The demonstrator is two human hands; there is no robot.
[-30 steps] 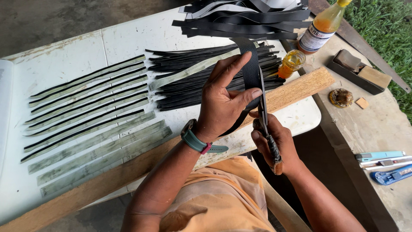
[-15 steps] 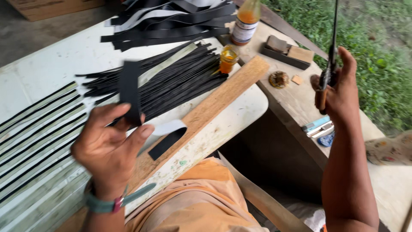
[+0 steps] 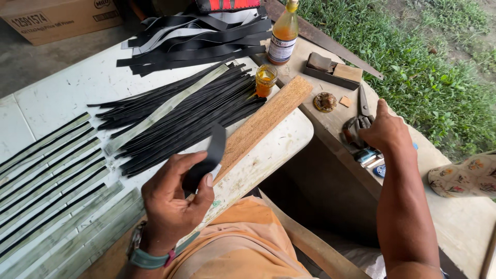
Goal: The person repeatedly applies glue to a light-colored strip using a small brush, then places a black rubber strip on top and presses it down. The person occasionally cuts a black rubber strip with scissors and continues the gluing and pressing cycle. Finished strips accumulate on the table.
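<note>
The short black flat strip (image 3: 211, 155), bent and rubbery-looking, is pinched between thumb and fingers of the left hand (image 3: 175, 199), held up just over the near edge of the white table (image 3: 67, 90). The fingers are closed around the strip's lower end; its upper end stands free above the long wooden board (image 3: 268, 119) lying slantwise across the table. Far of it lies a fanned heap of long black strips (image 3: 191, 116), and to the left a row of pale grey-green strips (image 3: 57, 170) laid side by side.

The right hand (image 3: 386, 132) is out to the right over the concrete ledge (image 3: 449, 206), fingers curled down onto the metal shears (image 3: 364, 111); whether it grips them I cannot tell. The step in hand seems to be putting down or fetching a cutting tool while the cut piece waits. The next move calls for a sure hold on the handles, with the blades kept well apart from the small amber jar (image 3: 265, 80).
</note>
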